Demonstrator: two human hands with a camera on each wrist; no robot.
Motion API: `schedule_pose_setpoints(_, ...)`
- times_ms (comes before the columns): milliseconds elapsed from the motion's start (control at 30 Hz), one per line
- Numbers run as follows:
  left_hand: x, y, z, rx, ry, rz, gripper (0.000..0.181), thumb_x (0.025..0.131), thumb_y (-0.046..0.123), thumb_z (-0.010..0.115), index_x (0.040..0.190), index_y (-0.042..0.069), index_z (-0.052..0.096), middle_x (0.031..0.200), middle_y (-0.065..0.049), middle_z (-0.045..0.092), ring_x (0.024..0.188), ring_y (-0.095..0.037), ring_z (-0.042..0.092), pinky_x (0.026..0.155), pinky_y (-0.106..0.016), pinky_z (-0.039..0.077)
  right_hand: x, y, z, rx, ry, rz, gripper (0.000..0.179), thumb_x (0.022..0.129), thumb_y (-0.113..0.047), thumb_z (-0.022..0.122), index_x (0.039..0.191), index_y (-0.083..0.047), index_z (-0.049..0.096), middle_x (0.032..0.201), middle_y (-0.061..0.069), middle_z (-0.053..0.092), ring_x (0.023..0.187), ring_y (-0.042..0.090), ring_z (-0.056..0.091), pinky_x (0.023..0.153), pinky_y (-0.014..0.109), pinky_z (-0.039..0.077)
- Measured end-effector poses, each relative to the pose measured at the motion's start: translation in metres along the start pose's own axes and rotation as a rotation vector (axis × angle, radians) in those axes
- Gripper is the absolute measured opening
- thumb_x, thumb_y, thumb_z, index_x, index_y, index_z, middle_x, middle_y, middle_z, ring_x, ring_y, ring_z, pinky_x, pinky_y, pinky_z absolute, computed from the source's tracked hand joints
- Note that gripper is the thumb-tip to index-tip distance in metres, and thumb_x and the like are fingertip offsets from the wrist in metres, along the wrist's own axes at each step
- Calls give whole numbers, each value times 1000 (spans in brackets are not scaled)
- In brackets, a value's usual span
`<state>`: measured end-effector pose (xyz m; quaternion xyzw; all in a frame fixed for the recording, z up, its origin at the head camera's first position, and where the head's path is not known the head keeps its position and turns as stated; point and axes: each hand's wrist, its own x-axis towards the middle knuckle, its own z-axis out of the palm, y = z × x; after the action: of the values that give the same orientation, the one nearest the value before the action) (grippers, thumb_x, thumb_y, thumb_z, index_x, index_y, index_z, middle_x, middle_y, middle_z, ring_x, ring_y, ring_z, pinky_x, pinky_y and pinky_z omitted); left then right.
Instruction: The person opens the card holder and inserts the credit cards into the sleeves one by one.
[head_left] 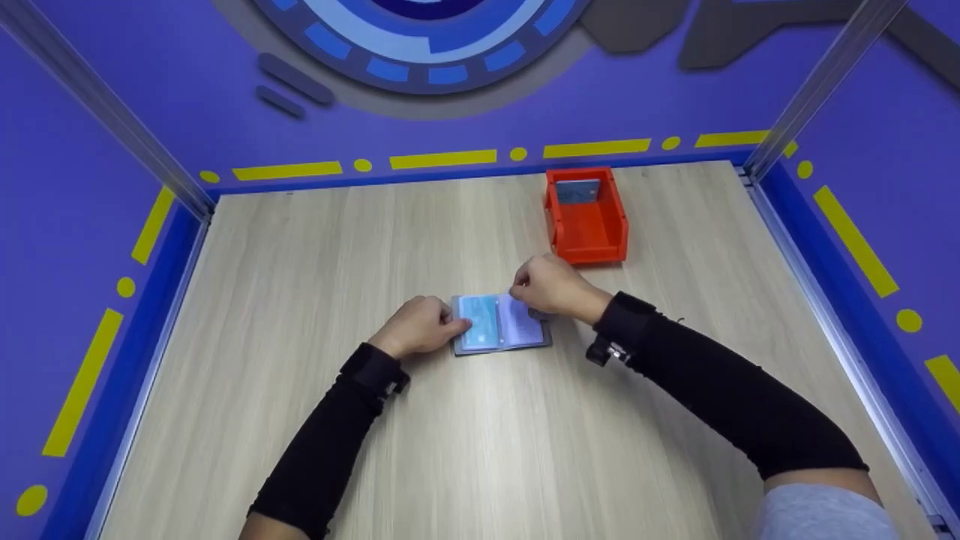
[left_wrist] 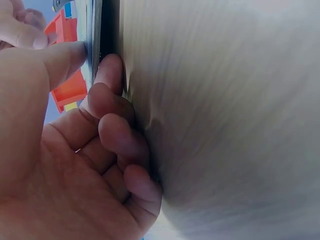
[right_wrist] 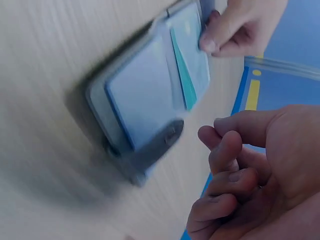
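An unfolded grey card holder (head_left: 548, 343) with clear sleeves lies on the table, a light-blue side (head_left: 478, 322) at left and a pale violet side (head_left: 525, 324) at right. A dark strap with a snap (right_wrist: 171, 135) sticks out from its right side. My left hand (head_left: 420, 326) pinches the left edge, thumb (left_wrist: 67, 60) on top and fingers curled at the edge underneath. Above the holder's upper right edge is my right hand (head_left: 551, 285). Its thumb and index fingertip meet with nothing visible between them, and the other fingers (right_wrist: 232, 182) are curled.
Behind my right hand stands a red bin (head_left: 589, 231), with a dark-blue card (head_left: 577, 191) leaning on its back wall. Blue-violet panels with yellow marks border the wooden tabletop (head_left: 315, 255) at the back and sides.
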<state>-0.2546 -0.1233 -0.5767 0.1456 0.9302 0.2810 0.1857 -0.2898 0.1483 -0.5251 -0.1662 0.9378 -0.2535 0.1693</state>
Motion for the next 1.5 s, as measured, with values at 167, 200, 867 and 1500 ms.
schedule_pose_setpoints(167, 1, 0, -2, -12, -7, -18, 54, 106, 48, 72, 63, 22, 52, 61, 11, 44, 58, -10, 43, 56, -28, 33, 4, 12, -13, -11, -4, 33, 17, 103, -21, 75, 102, -7, 86, 86, 5, 73, 75, 20, 61, 64, 30, 47)
schedule_pose_setpoints(200, 1, 0, -2, -14, -9, -19, 54, 106, 48, 72, 63, 22, 52, 61, 11, 44, 58, -10, 43, 56, -28, 33, 4, 15, -13, -10, -14, 42, 17, 103, -20, 75, 102, -7, 86, 87, 5, 74, 75, 21, 62, 64, 30, 47)
schedule_pose_setpoints(867, 1, 0, 2, -3, 18, 2, 55, 105, 45, 72, 60, 23, 50, 57, 12, 42, 54, -9, 40, 54, -26, 31, 11, 32, 4, -132, -53, 28, 8, 95, -16, 82, 98, -9, 83, 97, 7, 78, 93, 26, 63, 83, 38, 51)
schedule_pose_setpoints(1500, 0, 0, 1, -8, 18, 0, 52, 105, 46, 73, 62, 23, 53, 59, 12, 45, 56, -10, 43, 55, -27, 32, 14, 35, 4, -111, -93, 11, 9, 99, -18, 77, 98, -10, 81, 90, 5, 73, 85, 23, 64, 75, 33, 51)
